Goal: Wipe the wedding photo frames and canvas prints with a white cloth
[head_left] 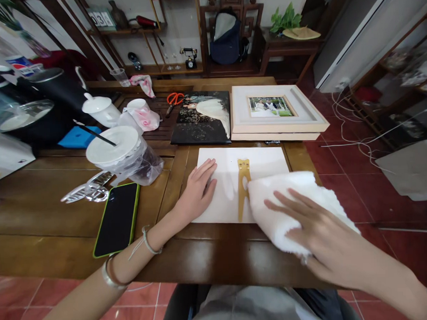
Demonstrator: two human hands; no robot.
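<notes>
The right grip point(311, 229) lies with fingers splayed over a soft-looking white towel point(266, 223) — whether the thumb pinches it, I cannot tell. The left grip point(199, 186) rests flat and unclenched on the left side of the white board point(228, 183), which lies on the desk point(216, 248), probably light, stiff and smooth — best held by its edges, sparing the thin gold-coloured strut point(241, 191).

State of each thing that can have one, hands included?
left hand: flat on white board
right hand: over white towel
white board: lying flat
gold strip: on white board
phone: face up, screen dark
cup: lidded, straw in
teapot: lid on
scissors: open or shut unclear
</notes>
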